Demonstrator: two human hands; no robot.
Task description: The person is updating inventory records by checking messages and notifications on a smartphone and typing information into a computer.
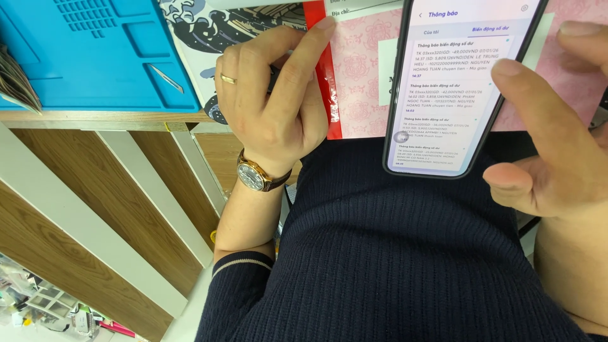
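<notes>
My right hand (557,158) holds a black smartphone (462,82) upright over my lap. Its lit screen shows a list of text entries, and my thumb lies across the phone's right edge. My left hand (272,107), with a gold ring and a brown-strapped wristwatch (253,174), rests at the desk edge. Its index fingertip presses on the red spine of a pink patterned booklet (361,76) lying behind the phone. A small dark thing (273,75) shows between the curled fingers, and I cannot tell what it is.
A blue work mat (95,57) lies at the left of the desk with a small blade (168,77) on it. Beside it is a wave-print mat (209,25). Wooden panels with white slats (95,215) run below the desk. Clutter (44,304) sits on the floor at lower left.
</notes>
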